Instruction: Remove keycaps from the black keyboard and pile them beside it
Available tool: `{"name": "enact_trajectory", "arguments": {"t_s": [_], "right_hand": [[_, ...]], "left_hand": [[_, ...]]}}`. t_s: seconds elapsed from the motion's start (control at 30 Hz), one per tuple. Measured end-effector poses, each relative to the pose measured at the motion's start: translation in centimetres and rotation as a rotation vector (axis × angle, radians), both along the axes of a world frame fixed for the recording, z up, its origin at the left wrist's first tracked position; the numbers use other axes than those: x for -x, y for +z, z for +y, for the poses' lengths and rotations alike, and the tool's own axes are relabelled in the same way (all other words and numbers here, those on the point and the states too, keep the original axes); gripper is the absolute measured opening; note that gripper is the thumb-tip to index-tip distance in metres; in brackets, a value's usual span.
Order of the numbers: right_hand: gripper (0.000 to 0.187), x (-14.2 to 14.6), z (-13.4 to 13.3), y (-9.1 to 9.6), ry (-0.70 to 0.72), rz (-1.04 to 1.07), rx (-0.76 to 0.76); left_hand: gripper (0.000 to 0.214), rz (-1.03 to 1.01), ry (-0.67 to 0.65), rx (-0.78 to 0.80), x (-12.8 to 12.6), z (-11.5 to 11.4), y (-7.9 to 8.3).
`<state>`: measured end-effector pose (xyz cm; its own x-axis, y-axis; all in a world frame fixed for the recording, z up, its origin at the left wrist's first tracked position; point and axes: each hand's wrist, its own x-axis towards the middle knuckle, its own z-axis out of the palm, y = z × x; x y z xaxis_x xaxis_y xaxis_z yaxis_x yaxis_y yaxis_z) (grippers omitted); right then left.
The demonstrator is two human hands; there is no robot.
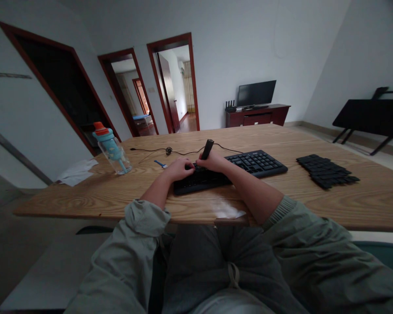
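Note:
A black keyboard (249,163) lies on the wooden table (298,200) in front of me, its cable running off to the left. My right hand (214,162) is closed round a black stick-shaped tool (207,149) held upright over the keyboard's left part. My left hand (180,169) rests on the keyboard's left end with fingers curled and pressed on the keys; whether it holds anything is hidden. A pile of loose black keycaps (325,171) lies to the right of the keyboard.
A clear water bottle with a blue and orange top (111,148) stands at the table's left, beside white paper (77,171). A small blue item (160,164) lies by the cable (168,151). A white scrap (227,212) sits at the near edge. Open doorways and a TV cabinet lie beyond.

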<state>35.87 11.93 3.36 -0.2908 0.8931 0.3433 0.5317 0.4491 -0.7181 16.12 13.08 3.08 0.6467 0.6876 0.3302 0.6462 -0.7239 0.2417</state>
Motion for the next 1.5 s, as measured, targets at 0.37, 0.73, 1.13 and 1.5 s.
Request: {"name": "enact_trajectory", "arguments": {"t_s": [0.37,0.73,1.13,1.5], "right_hand": [[0.013,0.5,0.0,-0.1,-0.004,-0.020,-0.054],[0.019,0.6,0.3,-0.8,0.009,0.143,-0.060],[0.025,7.5,-1.2,-1.1,-0.450,0.848,0.131],[0.024,7.5,-0.5,-1.0,-0.475,0.574,0.016]], "left_hand": [[0.024,0.029,-0.038,0.017,0.2,-0.7,0.8],[0.021,0.020,0.032,-0.011,-0.4,-0.7,0.3],[0.014,-0.032,0.080,0.046,-0.8,-0.8,-0.4],[0.027,-0.430,0.268,0.132,3.0,1.4,-0.3]]}}
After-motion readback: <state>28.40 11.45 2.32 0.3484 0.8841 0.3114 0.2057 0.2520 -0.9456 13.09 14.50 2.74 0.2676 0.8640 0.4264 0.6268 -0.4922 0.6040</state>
